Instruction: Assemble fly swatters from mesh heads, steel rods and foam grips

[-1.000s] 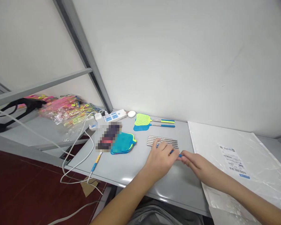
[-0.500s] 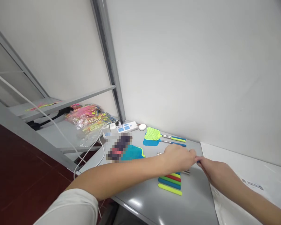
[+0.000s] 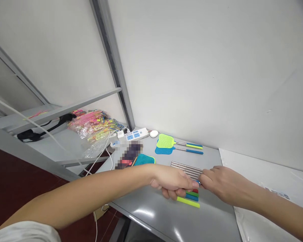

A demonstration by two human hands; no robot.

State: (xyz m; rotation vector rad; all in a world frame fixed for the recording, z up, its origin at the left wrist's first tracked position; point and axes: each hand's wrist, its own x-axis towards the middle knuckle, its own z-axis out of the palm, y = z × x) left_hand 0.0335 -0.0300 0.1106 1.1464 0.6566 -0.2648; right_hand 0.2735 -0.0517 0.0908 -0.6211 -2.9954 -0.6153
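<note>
My left hand (image 3: 173, 183) is closed over a swatter rod with a blue handle, fingers curled under it, above a row of coloured handles (image 3: 189, 198) on the grey table (image 3: 166, 218). My right hand (image 3: 223, 185) pinches the same piece at its blue end, fingertips touching my left hand. Just behind lies a row of shiny metal rods (image 3: 187, 168). A stack of teal swatter heads (image 3: 143, 159) lies left of my left forearm. Two assembled swatters, green (image 3: 166, 141) and blue (image 3: 164, 151), lie near the wall.
A white power strip (image 3: 133, 135) with cables and a small white round object (image 3: 154, 133) sit at the table's back left. A clear bag of coloured items (image 3: 93, 122) lies on the lower shelf. A white plastic mailer (image 3: 267, 188) covers the table's right side.
My hands shifted nearer along the handles; my left hand now curls round a blue-handled piece lower over the coloured handles, and the metal rods show again behind it.
</note>
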